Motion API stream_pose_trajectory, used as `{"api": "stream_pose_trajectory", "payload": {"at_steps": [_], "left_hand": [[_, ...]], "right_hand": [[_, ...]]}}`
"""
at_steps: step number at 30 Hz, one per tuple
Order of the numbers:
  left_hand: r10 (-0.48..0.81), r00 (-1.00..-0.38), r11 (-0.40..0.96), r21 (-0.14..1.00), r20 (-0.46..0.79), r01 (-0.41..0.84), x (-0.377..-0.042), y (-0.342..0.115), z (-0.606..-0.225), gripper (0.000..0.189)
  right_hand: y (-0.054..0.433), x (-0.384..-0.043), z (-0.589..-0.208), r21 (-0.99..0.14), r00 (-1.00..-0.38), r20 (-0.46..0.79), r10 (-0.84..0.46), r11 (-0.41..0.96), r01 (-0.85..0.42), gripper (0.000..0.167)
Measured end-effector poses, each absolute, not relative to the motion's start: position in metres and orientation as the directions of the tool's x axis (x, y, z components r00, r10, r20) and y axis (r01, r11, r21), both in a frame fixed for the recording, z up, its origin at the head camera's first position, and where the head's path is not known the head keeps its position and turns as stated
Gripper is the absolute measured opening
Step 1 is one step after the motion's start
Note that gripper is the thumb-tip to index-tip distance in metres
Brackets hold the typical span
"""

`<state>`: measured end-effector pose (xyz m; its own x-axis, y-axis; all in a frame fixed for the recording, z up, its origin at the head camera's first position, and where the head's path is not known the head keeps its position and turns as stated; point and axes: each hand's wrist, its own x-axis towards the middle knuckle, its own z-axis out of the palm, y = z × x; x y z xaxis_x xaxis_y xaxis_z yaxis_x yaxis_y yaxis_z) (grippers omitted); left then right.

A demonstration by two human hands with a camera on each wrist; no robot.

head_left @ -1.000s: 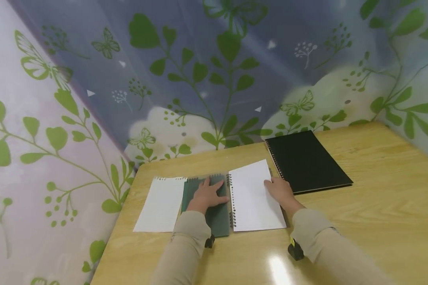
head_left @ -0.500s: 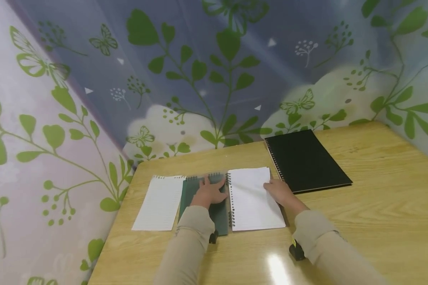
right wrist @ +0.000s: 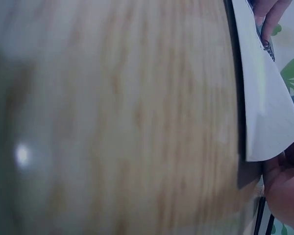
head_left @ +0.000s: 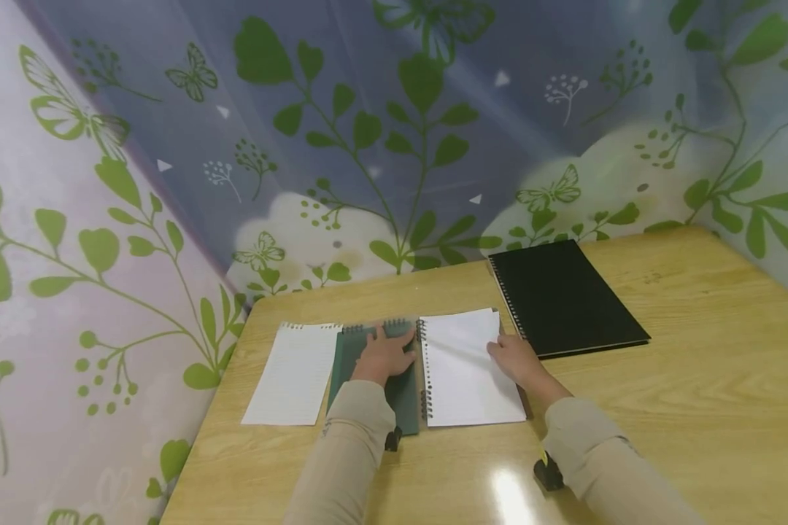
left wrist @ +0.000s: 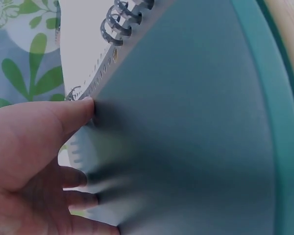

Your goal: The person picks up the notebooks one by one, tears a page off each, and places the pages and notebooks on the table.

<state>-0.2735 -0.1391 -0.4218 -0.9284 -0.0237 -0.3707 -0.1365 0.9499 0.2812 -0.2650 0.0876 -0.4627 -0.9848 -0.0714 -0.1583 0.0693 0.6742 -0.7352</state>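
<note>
Page lies left of the right hand, edge pinched — rings opposite.

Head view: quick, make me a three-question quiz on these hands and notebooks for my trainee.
1. Which hand lies over the green cover?
2. True or false: the black notebook lies closed.
3. The right hand is at the edge of: A) a loose sheet; B) the white page beside the green cover; C) the black notebook.

Key: 1. The left hand. 2. True. 3. B.
</note>
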Motion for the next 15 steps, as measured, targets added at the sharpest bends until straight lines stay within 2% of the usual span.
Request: {"api": "stream_pose_trajectory", "payload": {"at_steps": [10, 15], "left_hand": [[-0.029, -0.935, 0.966, 0.23, -0.353, -0.116, -0.2717, -0.1387, -0.4217, 0.051], [-0.011, -0.939, 0.97, 0.223, -0.345, -0.093, -0.2725, -0.1385, -0.4213, 0.051]], "right_hand": [[0.0903, -0.2594, -0.4652, -0.767, -0.99, -0.106, -0.092, 0.641, 0.022, 0.029], [0.0971, -0.2588, -0.462, -0.795, -0.986, -0.147, -0.08, 0.602, 0.07, 0.03]]}}
